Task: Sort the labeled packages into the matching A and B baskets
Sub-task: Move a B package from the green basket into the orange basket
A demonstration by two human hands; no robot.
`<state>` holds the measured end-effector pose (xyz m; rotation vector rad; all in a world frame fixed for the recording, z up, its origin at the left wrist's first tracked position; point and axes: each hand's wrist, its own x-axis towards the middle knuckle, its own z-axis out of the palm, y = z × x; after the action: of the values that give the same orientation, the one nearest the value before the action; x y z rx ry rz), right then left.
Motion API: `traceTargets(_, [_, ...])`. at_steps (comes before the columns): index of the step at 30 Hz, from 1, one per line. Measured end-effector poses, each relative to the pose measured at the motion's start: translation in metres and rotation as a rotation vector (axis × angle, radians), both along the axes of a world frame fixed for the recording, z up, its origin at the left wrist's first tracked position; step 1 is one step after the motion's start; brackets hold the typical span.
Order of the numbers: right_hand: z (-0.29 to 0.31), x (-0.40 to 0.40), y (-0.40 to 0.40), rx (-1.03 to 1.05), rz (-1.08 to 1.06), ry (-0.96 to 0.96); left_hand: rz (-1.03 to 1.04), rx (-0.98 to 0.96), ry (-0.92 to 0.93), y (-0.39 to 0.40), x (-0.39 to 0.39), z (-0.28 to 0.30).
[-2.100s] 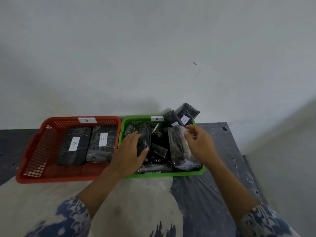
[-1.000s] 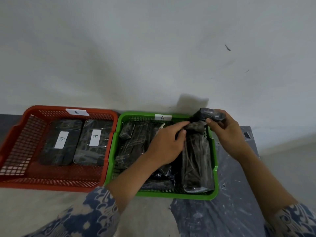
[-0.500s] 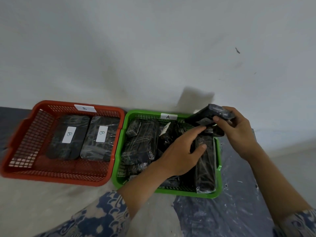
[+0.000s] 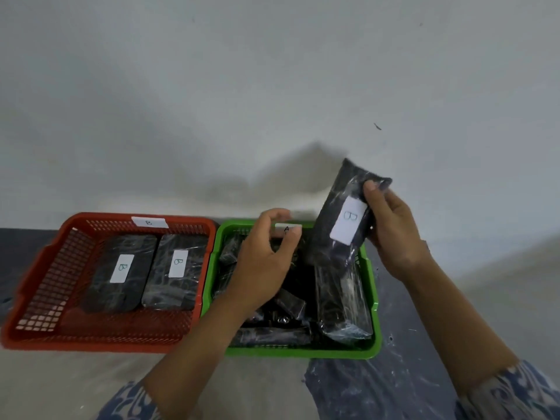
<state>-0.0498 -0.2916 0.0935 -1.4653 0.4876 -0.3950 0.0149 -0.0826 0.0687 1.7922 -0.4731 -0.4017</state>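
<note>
The right hand (image 4: 394,234) kept its grip clamped on a black plastic-wrapped package (image 4: 342,219), thumb on the upper end and fingers curled behind, holding it tilted above the far right corner of the green basket (image 4: 372,286). On the package's face, just beside the thumb and toward the person, a white label (image 4: 348,219) carried a handwritten "B". To the left of that grip the left hand (image 4: 263,262) hovered over the green basket, its fingers loosely curled with the thumb apart from them, closed on nothing. Just past its fingertips a small white tag (image 4: 288,229) on the basket's far rim showed the letter "A". Under both hands the green basket held a jumble of dark wrapped packages; one long package (image 4: 342,301) lay along its right wall directly below the held one, and no writing could be read on any of them. Farther left of the grip, touching the green basket's side, sat the red basket (image 4: 36,295), whose far rim bore a white tag (image 4: 149,222) marked "B". Inside it two black packages lay flat side by side, the left package (image 4: 119,274) and the right package (image 4: 175,272), each with a white label reading "B". Both baskets stood on the table (image 4: 394,383), against a pale wall (image 4: 272,86). Blue-and-white patterned sleeves (image 4: 509,395) covered the forearms nearest the camera.
</note>
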Motion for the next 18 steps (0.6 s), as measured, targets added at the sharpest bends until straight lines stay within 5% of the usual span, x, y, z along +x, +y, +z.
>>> traceTargets(4, [0.004,-0.009,0.028,-0.074,0.243,0.177,-0.186,-0.044,0.246,0.005,-0.006,0.016])
traceTargets(7, [0.008,-0.017,0.049,-0.081,0.337,0.247,-0.178,-0.031,0.238,0.011,-0.016,0.018])
traceTargets(18, [-0.017,-0.092,0.103,0.239,0.071,0.131,0.255,-0.365,0.540,0.042,-0.063,0.016])
